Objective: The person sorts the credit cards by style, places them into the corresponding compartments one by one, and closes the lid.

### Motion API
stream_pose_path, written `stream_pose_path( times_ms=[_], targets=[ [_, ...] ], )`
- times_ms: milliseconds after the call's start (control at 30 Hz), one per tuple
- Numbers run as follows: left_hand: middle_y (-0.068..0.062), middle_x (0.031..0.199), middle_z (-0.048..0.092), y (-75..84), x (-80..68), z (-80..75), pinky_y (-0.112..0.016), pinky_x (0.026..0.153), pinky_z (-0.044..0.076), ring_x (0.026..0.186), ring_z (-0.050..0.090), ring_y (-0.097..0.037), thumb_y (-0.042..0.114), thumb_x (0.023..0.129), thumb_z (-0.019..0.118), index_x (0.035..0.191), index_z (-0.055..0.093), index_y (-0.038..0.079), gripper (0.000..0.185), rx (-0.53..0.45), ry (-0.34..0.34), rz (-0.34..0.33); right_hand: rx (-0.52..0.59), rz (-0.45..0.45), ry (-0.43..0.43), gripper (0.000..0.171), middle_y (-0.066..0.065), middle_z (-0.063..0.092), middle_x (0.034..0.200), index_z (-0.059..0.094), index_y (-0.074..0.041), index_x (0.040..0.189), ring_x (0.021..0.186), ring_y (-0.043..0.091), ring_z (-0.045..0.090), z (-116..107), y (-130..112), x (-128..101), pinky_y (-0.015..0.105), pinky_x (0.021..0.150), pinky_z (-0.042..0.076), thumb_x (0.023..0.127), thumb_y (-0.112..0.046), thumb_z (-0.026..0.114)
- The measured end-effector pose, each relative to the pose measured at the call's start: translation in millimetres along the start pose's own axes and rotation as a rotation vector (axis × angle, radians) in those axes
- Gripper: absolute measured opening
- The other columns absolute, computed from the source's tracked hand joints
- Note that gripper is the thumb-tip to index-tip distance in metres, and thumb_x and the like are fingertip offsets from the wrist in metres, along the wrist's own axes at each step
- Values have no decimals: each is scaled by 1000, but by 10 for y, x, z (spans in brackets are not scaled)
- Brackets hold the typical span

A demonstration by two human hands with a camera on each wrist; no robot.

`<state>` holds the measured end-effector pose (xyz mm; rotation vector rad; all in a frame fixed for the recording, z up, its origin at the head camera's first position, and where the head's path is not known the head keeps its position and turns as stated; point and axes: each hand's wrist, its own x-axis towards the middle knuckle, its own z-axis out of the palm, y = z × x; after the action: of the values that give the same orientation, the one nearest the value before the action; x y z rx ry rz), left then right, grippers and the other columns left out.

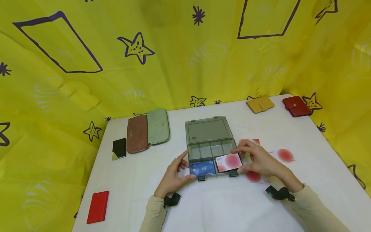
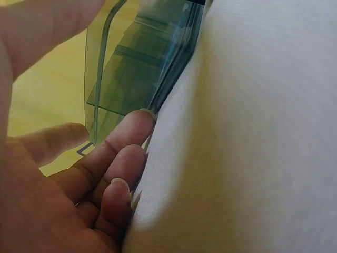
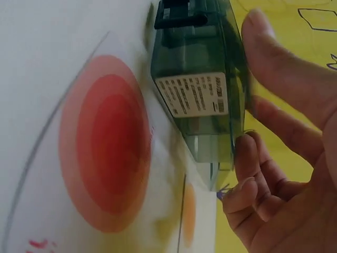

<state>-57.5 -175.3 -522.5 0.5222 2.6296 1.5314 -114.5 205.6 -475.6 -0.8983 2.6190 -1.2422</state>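
A translucent grey-green divided box (image 1: 203,156) lies with its lid (image 1: 209,129) laid back. My left hand (image 1: 175,176) holds the box at its left side, thumb near the front corner; the left wrist view shows its fingers curled against the wall. A blue VIP card (image 1: 203,169) lies in the front left compartment. Over the front right compartment, my right hand (image 1: 256,158) grips a white-and-pink card (image 1: 229,162) by its right end, between thumb and fingers. In the right wrist view that hand is beside the box's labelled side (image 3: 192,95); the gripped card is hidden there.
Loose pink-patterned cards (image 1: 285,155) lie right of the box, partly under my right hand. Brown (image 1: 137,133) and green (image 1: 158,126) pouches, a black card holder (image 1: 119,148) and a red one (image 1: 97,207) lie left. Yellow (image 1: 260,104) and dark red (image 1: 296,106) wallets sit back right.
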Motion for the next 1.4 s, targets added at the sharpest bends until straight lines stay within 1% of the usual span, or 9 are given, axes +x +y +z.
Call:
stream_pose_path(
  times_ms=[133, 267, 433, 633, 867, 1000, 1100, 1267, 1400],
  targets=[
    [-2, 110, 67, -5, 13, -3, -29, 86, 41, 98, 55, -20, 22, 87, 90, 166, 38, 15, 95, 3, 0, 1, -38, 26, 29, 67, 8, 61, 120, 72, -10, 134, 92, 21, 56, -152, 66, 22, 23, 63, 43, 74, -25, 98],
    [-2, 110, 67, -3, 17, -11, -29, 86, 41, 98, 55, -20, 22, 87, 90, 166, 39, 15, 94, 9, 2, -2, -85, 143, 78, 60, 11, 64, 117, 69, -10, 137, 96, 26, 59, -402, 247, 74, 25, 69, 47, 83, -19, 93],
    [-1, 110, 67, 1, 1, -18, -29, 86, 41, 97, 54, -18, 22, 86, 90, 166, 39, 16, 94, 15, 5, -10, -172, 308, 7, 56, 15, 66, 122, 70, -7, 135, 107, 32, 61, -627, 537, 133, 38, 83, 51, 87, -28, 90],
    [-2, 110, 67, 11, -26, -14, -29, 87, 41, 97, 54, -19, 22, 86, 90, 165, 40, 16, 94, 2, 2, -22, -199, 317, -84, 45, 12, 67, 109, 73, -7, 115, 104, 31, 60, -630, 708, 204, 51, 93, 49, 83, -31, 93],
    [-3, 110, 67, 17, -23, 0, -30, 86, 41, 97, 54, -20, 23, 86, 90, 165, 39, 16, 95, 3, 3, -18, -183, 318, -84, 42, 9, 63, 101, 62, -4, 112, 96, 27, 58, -611, 672, 198, 39, 87, 49, 87, -23, 89],
    [-2, 109, 67, 19, -20, -6, -30, 86, 41, 97, 54, -19, 22, 86, 90, 165, 40, 15, 95, 5, 5, -12, -167, 242, -32, 35, 5, 58, 90, 51, -3, 114, 83, 18, 53, -581, 658, 128, 28, 74, 45, 95, -11, 80],
    [-2, 109, 67, 22, -17, -10, -29, 86, 41, 96, 54, -18, 22, 86, 90, 165, 39, 15, 94, 8, 3, -10, -140, 205, 20, 31, 12, 62, 92, 47, -3, 118, 73, 13, 55, -556, 644, 83, 26, 69, 43, 99, -3, 72],
    [-2, 110, 67, 23, -14, -10, -29, 86, 40, 97, 54, -19, 22, 87, 90, 166, 39, 15, 94, 8, -2, -9, -32, 239, 124, 34, 25, 65, 110, 46, -2, 134, 66, 13, 69, -542, 567, 37, 25, 61, 46, 104, 0, 63],
    [-2, 110, 67, 18, -6, -12, -29, 86, 41, 97, 54, -18, 22, 87, 89, 166, 39, 15, 94, 10, -1, -10, 67, 260, 229, 41, 13, 67, 102, 53, -5, 141, 70, 19, 74, -534, 460, 11, 24, 62, 56, 102, -1, 67]
  ],
)
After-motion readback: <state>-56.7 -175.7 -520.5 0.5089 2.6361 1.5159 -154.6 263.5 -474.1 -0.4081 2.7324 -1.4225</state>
